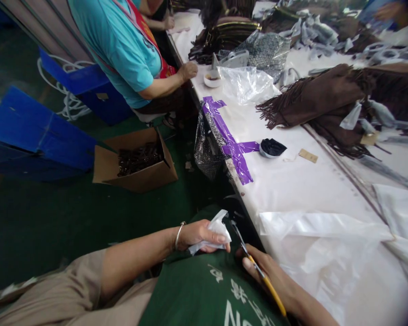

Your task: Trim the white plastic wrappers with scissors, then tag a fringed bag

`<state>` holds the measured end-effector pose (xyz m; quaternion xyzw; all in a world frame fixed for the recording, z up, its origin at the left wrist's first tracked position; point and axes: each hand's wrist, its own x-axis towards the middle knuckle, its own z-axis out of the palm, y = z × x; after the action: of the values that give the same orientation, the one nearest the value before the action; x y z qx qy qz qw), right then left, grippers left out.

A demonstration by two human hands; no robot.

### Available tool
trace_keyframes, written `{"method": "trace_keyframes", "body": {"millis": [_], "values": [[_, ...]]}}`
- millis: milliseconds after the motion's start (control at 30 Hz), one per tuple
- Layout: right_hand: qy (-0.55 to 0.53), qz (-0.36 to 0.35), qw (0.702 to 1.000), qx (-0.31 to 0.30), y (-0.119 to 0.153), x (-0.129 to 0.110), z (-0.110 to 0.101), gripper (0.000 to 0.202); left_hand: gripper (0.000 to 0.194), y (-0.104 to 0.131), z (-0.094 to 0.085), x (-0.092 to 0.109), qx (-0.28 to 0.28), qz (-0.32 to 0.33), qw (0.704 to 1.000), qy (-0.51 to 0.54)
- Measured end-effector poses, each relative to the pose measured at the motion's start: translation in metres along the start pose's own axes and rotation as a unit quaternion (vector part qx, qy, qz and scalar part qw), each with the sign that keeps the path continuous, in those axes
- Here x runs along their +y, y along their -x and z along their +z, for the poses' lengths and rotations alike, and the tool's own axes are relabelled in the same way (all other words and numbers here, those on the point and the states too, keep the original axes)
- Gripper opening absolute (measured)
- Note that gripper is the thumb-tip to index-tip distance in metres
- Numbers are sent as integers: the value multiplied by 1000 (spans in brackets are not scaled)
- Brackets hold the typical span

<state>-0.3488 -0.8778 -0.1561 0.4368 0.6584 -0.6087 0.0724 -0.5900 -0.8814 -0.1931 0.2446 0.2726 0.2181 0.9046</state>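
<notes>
My left hand (pixel 204 235), with a bangle at the wrist, is closed around a crumpled white piece of thin paper or plastic (pixel 219 226) above my lap. To its right, my right hand (pixel 258 267) grips a long yellow-handled tool (pixel 270 290). Its slim metal end points up and away, close to the white piece but apart from it. Whether it is a pair of scissors or a knife is not clear. A green apron (pixel 197 280) with white lettering lies under both hands. The table edge runs just beyond my right hand.
White table (pixel 292 194) holds brown fringed bags (pixel 326 97), a small bowl with black material (pixel 272 147), a tag (pixel 308 155) and clear plastic (pixel 326 253). Purple tape (pixel 234 145) fixes a bag to its edge. A carton (pixel 139 176), blue bins (pixel 34 131) and a co-worker (pixel 129 54) are to the left.
</notes>
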Motion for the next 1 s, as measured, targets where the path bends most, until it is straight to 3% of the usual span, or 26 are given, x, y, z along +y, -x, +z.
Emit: {"method": "trace_keyframes", "body": {"millis": [167,267,533,767,1000], "values": [[-4,-29,999,-24,7,-17,-9,30,30,1,7,11,-46,-29,998,-19],[33,-33,999,-1,1,-24,-7,31,26,-5,11,7,-68,-58,996,-13],[92,42,993,53,-1,-11,8,41,27,-5,8,-2,-81,-59,995,-11],[110,-48,991,58,5,-26,2,33,27,-4,12,-2,-84,-88,992,-20],[165,-4,983,86,14,-17,6,43,30,5,15,-4,-100,-131,985,-52]]}}
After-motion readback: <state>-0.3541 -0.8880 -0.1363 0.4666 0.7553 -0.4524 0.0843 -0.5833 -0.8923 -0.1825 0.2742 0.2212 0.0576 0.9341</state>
